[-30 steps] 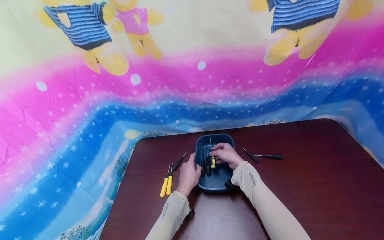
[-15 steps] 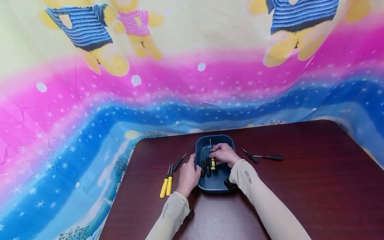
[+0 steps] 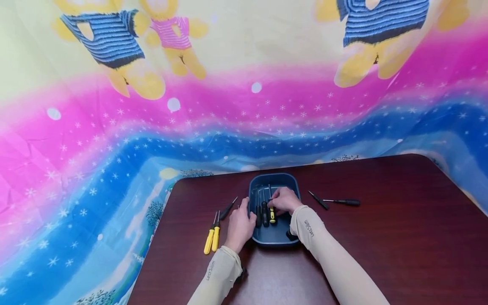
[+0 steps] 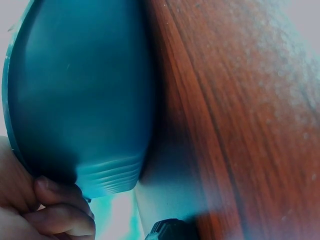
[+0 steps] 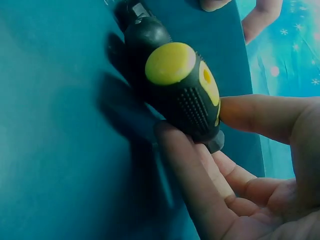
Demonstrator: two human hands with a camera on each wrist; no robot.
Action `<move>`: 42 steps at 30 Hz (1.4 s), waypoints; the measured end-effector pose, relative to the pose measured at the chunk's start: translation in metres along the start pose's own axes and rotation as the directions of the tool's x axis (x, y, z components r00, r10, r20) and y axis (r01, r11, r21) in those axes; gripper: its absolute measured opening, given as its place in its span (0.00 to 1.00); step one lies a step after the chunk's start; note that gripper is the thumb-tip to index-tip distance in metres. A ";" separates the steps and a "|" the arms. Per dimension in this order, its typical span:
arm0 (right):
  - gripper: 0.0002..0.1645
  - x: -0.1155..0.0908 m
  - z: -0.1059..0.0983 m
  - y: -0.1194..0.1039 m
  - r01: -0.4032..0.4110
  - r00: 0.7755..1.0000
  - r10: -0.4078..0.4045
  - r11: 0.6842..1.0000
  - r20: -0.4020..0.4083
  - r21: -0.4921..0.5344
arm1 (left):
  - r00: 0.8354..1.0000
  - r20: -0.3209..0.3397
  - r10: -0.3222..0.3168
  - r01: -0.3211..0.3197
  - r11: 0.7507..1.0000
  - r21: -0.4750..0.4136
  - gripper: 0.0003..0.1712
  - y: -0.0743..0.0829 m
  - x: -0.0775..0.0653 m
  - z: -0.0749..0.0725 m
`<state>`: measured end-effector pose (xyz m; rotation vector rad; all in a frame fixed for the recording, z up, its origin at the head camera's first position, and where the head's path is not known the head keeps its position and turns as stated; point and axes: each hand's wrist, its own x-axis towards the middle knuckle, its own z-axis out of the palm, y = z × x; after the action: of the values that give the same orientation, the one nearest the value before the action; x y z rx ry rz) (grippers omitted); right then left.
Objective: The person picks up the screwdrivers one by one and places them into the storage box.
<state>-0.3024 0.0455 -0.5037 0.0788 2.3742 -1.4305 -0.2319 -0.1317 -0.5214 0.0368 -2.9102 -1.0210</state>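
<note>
My right hand (image 3: 284, 200) pinches a black-and-yellow screwdriver (image 5: 192, 100) between thumb and fingers, low inside a dark blue plastic tray (image 3: 274, 240). Its shaft points to the far end of the tray, its yellow-capped butt toward me. Beside it on the left lie a black-handled screwdriver (image 3: 264, 217) and another black-handled one (image 3: 258, 217). At the tray's left side, my left hand (image 3: 240, 226) grips the wall, with curled fingers at the rim in the left wrist view.
Left of the tray lie a yellow-handled screwdriver (image 3: 208, 241), a second yellow-handled one (image 3: 215, 238) and a slim black tool (image 3: 228, 209). To its right are a black screwdriver (image 3: 346, 202) and a short dark tool (image 3: 319, 201). A patterned cloth (image 3: 244, 110) hangs behind the table (image 3: 389, 237).
My right hand has come slightly toward me and lower with the black-and-yellow screwdriver, now lined up beside the black-handled ones. My left hand keeps its grip on the tray.
</note>
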 end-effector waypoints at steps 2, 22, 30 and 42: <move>0.14 -0.001 0.000 0.000 0.004 1.000 -0.004 1.000 -0.001 0.000 | 1.000 0.004 0.000 0.000 1.000 -0.009 0.32 0.000 0.000 -0.001; 0.12 0.004 0.005 0.002 -0.026 1.000 0.025 0.995 -0.014 -0.098 | 1.000 -0.006 0.011 -0.011 1.000 -0.008 0.31 -0.002 -0.001 -0.001; 0.13 0.007 0.006 0.003 -0.036 0.999 0.033 0.990 -0.025 -0.138 | 1.000 0.000 0.002 -0.002 1.000 -0.014 0.32 0.000 -0.002 -0.002; 0.12 0.007 0.005 0.004 -0.023 0.999 0.017 0.985 -0.038 -0.168 | 1.000 -0.009 0.011 -0.011 1.000 -0.001 0.31 0.000 -0.002 0.000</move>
<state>-0.3064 0.0423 -0.5119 0.0855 2.5069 -1.2230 -0.2304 -0.1317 -0.5217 0.0258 -2.8984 -1.0186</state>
